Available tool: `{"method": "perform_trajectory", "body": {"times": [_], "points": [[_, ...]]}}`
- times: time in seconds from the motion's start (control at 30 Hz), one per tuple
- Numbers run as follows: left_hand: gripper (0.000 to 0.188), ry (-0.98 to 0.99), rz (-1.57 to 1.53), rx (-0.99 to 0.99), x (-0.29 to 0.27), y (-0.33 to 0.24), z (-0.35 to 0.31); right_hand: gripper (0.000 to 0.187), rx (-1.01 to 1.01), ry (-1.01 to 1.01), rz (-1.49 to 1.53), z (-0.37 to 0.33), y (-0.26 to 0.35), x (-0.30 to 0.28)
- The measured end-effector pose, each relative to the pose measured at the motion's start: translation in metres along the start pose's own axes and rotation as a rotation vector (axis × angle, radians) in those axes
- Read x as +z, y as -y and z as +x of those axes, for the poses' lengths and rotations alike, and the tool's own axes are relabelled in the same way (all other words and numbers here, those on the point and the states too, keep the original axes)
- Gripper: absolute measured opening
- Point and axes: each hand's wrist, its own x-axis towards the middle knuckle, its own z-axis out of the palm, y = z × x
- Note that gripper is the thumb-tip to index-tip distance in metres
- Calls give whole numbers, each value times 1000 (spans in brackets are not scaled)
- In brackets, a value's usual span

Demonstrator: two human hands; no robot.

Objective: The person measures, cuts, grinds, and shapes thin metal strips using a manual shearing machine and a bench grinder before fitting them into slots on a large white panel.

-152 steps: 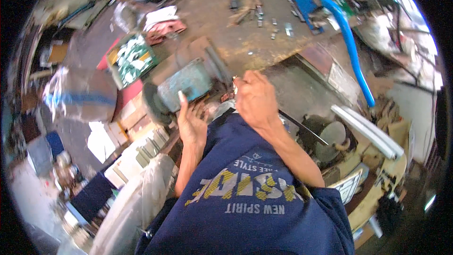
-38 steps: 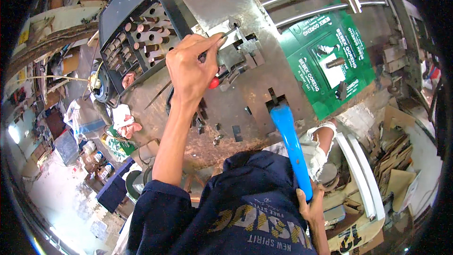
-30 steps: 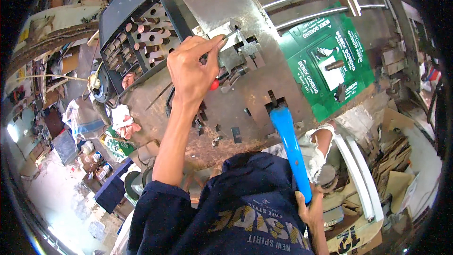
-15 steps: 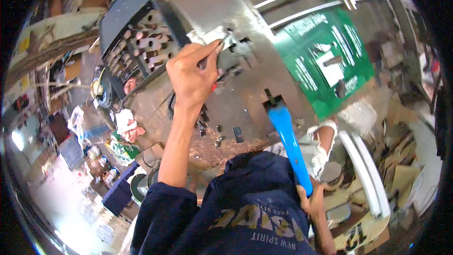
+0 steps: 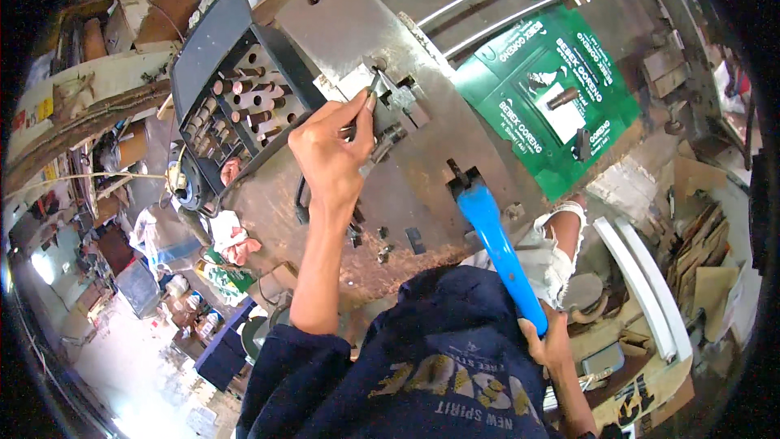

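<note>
The left hand [image 5: 335, 146] pinches a thin dark piece [image 5: 374, 85], perhaps a rod, between thumb and forefinger, its tip over the metal plate [image 5: 345, 20]. The right hand [image 5: 548, 341] has its fingers wrapped around the lower end of a blue lever [image 5: 502, 248]. White lettering covers a green sheet [image 5: 479, 85]; the navy shirt [image 5: 325, 390] bears upside-down yellow and pale lettering.

Blue handle [image 5: 501, 248] looks super glossy and smooth, worktop [image 5: 266, 199] is scuffed, mattish metal, navy shirt [image 5: 455, 301] just matt cloth.
</note>
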Motion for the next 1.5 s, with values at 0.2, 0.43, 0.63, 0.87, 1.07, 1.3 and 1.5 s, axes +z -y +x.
{"method": "perform_trajectory", "body": {"times": [0.2, 0.43, 0.63, 0.87, 1.07, 1.3, 1.5], "points": [[15, 3, -27, 18, -1, 2, -2, 64, 162, 74, 58, -5, 22, -16], [25, -111, 155, 313, -50, -50, -2, 58, 232, 78, 71, -1, 57, -28], [32, -166, 204, 448, -85, -96, -19, 42, 8, -37, 93, 9, 30, -6], [41, -123, 117, 569, -96, -136, -54, 50, -17, -178, 52, 6, 16, 6], [39, 17, -80, 766, -86, -182, -114, 50, -598, -829, 216, -19, 75, -38], [44, 307, -251, 965, -87, -241, -182, 39, -871, -1092, 407, -89, 80, -58], [47, 442, -342, 1095, -69, -267, -239, 27, -922, -1241, 464, -127, 18, -42]]}}
